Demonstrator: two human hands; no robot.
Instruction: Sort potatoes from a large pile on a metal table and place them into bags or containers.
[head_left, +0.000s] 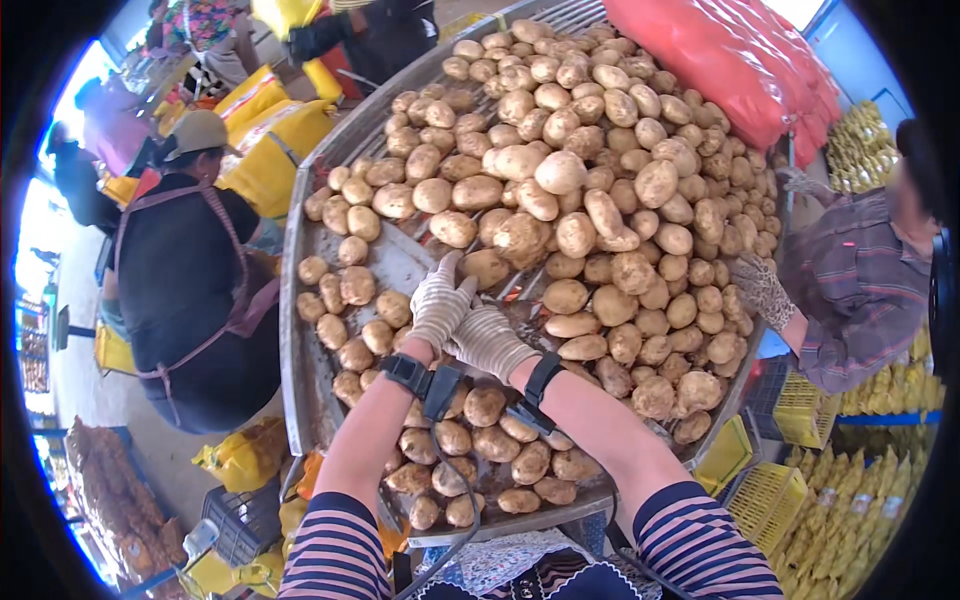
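Note:
A large heap of potatoes (517, 161) covers a metal sorting table (405, 259) with slats. My left hand (437, 304), in a beige striped knit glove, reaches in at the near edge of the heap. Its fingertips are beside a potato (484, 268); whether they touch it is unclear. Close against it is my right hand (491, 337) in a matching glove, its fingers pointing towards the left hand. The undersides of both hands are hidden, so a grip does not show. Loose potatoes (495, 444) lie between my forearms and the table's near rim.
A full red sack (739, 64) rests at the far right. One co-worker's patterned glove (765, 292) touches the heap's right side. Another person in an apron (191, 300) stands left. Yellow crates (765, 506) and filled yellow bags (840, 517) are at lower right.

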